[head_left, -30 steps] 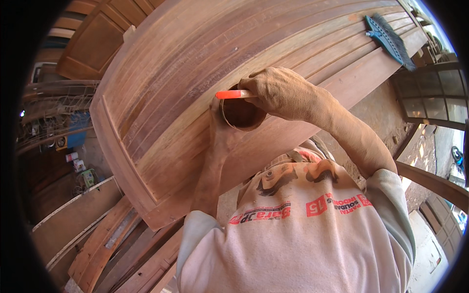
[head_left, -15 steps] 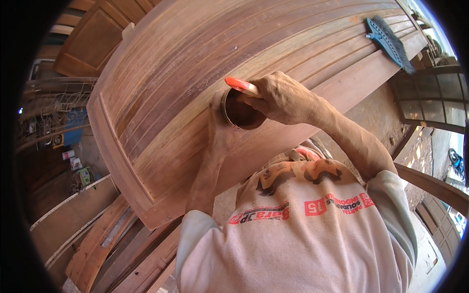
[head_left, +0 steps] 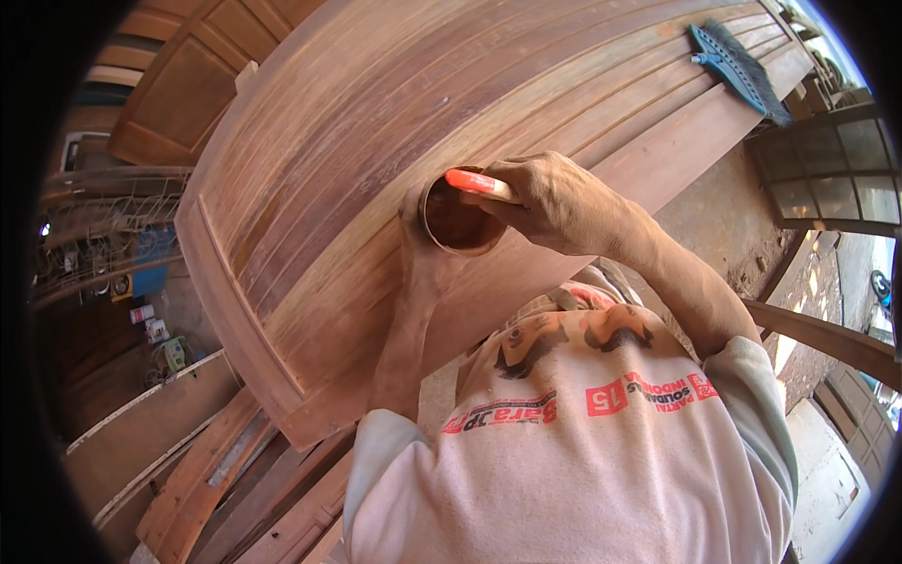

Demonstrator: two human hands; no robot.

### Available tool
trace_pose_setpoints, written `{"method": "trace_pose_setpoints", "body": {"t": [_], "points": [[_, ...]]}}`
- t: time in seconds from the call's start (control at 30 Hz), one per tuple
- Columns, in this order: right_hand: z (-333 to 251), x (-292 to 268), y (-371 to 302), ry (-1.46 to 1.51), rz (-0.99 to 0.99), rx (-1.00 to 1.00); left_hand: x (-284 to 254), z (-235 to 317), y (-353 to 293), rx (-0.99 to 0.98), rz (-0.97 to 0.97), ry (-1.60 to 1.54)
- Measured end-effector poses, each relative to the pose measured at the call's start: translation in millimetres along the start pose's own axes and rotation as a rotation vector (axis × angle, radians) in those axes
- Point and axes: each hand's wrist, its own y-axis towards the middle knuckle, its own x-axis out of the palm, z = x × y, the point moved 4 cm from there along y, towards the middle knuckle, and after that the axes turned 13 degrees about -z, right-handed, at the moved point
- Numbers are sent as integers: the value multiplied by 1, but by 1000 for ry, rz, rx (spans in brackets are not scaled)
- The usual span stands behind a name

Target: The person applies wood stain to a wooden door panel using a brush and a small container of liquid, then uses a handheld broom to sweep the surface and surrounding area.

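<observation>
Both hands busy, close together over the door (head_left: 348, 179). Left hand (head_left: 412, 218) is clamped round the left side of the can (head_left: 458, 230); fingers mostly hidden behind the wall, so can't give the exact grip. Right hand (head_left: 550, 199) has the handle (head_left: 481, 183) pinched at its pale wooden part, red end pointing left across the mouth of the can. Working end is out of sight under my right hand, so can't confirm what it is; my guess is a brush. Can sits above the near edge of the door, mouth up toward me, inside wall reddish brown. Can't tell if its base touches the wood or hangs free. Can't read the fill level either. Step in hand, as I judge it: working the tool at the can's mouth, loading or wiping it on the rim. Next move calls for a steady left grip with the can level, and a right wrist lift that clears the rim before swinging out, else drips on the bare boards. Broom (head_left: 728, 68) lies at the far right end of the door, well apart from both hands.
</observation>
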Motion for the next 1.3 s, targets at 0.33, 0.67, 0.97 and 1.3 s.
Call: {"method": "trace_pose_setpoints", "body": {"t": [0.33, 0.67, 0.97, 1.3], "points": [[9, 19, 17, -134, -165, -36, -3, -8, 0, -100, -102, 101], [-3, 6, 2, -232, -20, -62, -6, -18, -8, -80, -55, 103], [16, 16, 19, -250, -29, -2, -5, 1, 7, -120, -73, 220], [24, 0, 20, -102, -120, 119, -8, -20, 4, -27, -34, 299]]}}
